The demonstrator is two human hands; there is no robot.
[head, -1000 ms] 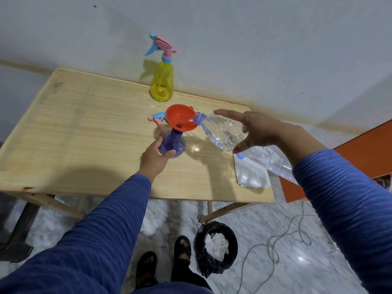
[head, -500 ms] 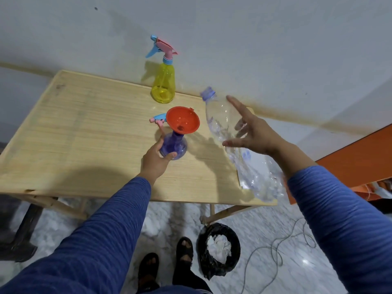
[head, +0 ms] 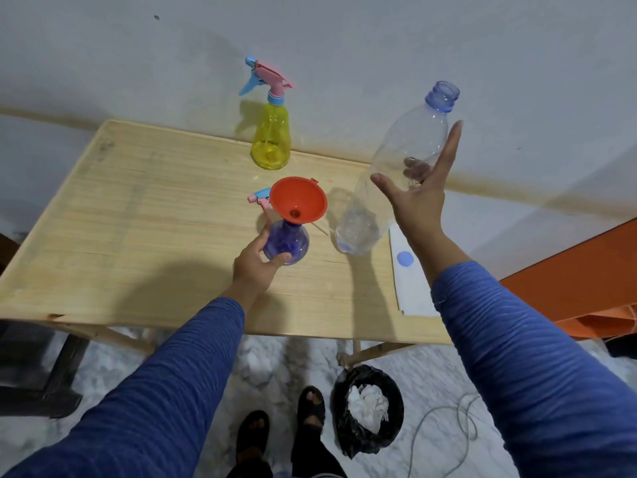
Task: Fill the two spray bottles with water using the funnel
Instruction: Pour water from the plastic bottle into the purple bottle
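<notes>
Left hand (head: 256,265) grips purple spray bottle (head: 286,241) on table (head: 138,215), orange funnel (head: 298,201) seated in neck. Right hand (head: 418,198) holds clear water bottle (head: 396,174) upright, nearly empty, index finger straight. Yellow spray bottle (head: 270,139) capped at back, seemingly filled. Purple trigger head (head: 260,195) off, still to refit.

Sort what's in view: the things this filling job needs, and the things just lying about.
Job: purple spray bottle, red funnel, clear water bottle, yellow spray bottle, loose sprayer head.
Lying about: white paper, blue cap, black bin, cable.
</notes>
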